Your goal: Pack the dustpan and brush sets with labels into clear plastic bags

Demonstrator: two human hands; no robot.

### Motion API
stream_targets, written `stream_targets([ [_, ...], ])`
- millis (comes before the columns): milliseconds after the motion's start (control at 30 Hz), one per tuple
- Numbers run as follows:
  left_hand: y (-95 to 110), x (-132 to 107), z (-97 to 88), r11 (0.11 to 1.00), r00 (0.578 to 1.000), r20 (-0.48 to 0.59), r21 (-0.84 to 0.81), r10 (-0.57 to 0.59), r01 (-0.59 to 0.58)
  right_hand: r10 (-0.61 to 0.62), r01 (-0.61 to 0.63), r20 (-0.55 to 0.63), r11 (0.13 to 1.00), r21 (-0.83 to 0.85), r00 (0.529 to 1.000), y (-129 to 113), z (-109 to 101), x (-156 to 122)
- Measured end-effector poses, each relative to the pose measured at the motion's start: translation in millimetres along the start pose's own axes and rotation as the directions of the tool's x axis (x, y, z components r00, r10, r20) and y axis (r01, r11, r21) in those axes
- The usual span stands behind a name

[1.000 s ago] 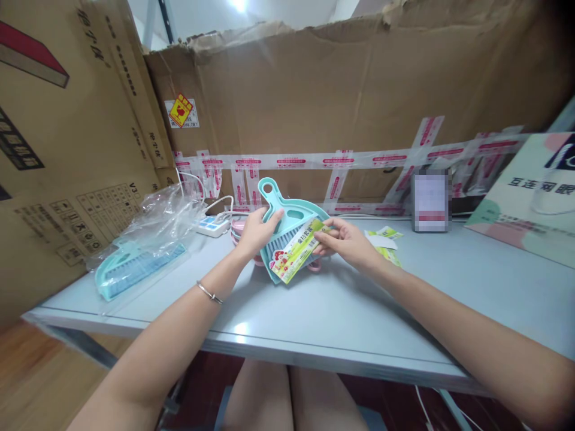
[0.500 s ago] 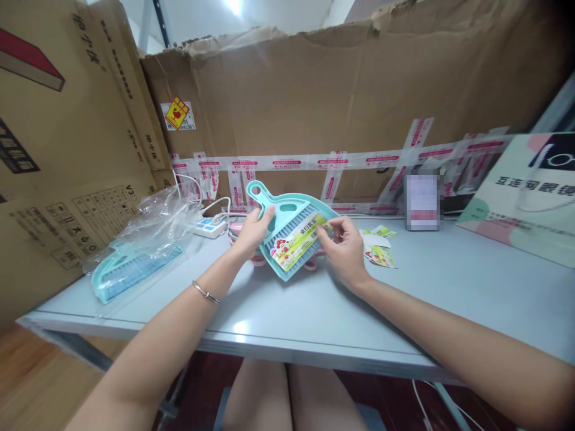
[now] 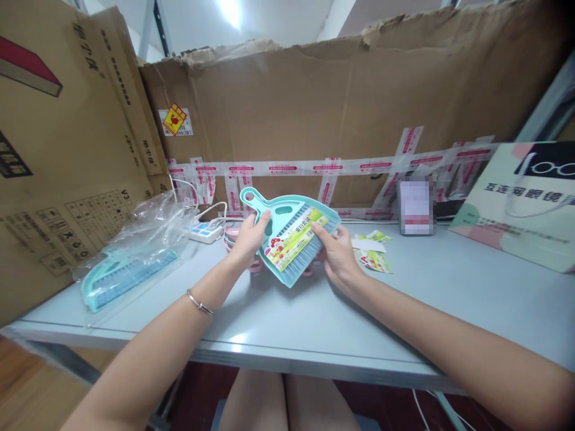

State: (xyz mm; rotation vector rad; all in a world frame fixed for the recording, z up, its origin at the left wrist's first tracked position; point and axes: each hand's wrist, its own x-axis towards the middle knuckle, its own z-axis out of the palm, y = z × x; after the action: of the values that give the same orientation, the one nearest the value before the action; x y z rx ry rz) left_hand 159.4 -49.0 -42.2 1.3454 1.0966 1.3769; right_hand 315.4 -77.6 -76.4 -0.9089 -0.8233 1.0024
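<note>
A teal dustpan (image 3: 295, 202) with a matching brush (image 3: 300, 261) nested in it is held up above the table, tilted, its looped handle at upper left. Across the brush lies a yellow-green printed label (image 3: 291, 240). My left hand (image 3: 250, 238) grips the dustpan's left side below the handle, thumb on the front. With its thumb pressing on the label and its fingers behind the right edge, my right hand (image 3: 340, 256) holds the other side. Pink items (image 3: 230, 234) behind the dustpan are mostly hidden.
On the left, another teal dustpan set (image 3: 92, 296) lies under a clear plastic bag (image 3: 148, 221). A power strip (image 3: 204, 231) sits behind. Printed labels (image 3: 376, 261), a phone (image 3: 415, 209) and a paper bag (image 3: 516, 206) are at right. Large cardboard boxes (image 3: 278, 108) wall the back.
My right hand has shifted from pinching the label's right end to gripping the dustpan's right edge, thumb on the label. The label now lies flatter along the brush. The view has shifted slightly.
</note>
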Motion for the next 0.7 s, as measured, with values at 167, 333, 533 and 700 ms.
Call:
stream_targets([
  [167, 3.3, -4.2, 0.2, 0.992, 0.987, 0.096, 0.025, -0.125, 0.124, 0.137, -0.148, 0.113, 0.985, 0.092, 0.984, -2.9, 2.8, -4.5],
  [333, 5.9, -11.7, 0.7, 0.997, 0.925, 0.373, 0.008, -0.078, 0.081, 0.079, -0.076, -0.008, 0.983, 0.166, 0.997, -2.5, -1.4, -1.6],
  [533, 5.1, -18.4, 3.3, 0.999, 0.974, 0.221, -0.011, -0.039, 0.043, 0.154, -0.179, 0.154, 0.970, 0.165, 0.976, -10.3, 1.5, -10.2],
  [700, 6.2, -21.5, 6.2, 0.989, 0.974, 0.221, 0.132, 0.043, -0.074, 0.226, -0.254, 0.202, 0.959, 0.128, 0.953, -10.3, 0.2, -13.6],
])
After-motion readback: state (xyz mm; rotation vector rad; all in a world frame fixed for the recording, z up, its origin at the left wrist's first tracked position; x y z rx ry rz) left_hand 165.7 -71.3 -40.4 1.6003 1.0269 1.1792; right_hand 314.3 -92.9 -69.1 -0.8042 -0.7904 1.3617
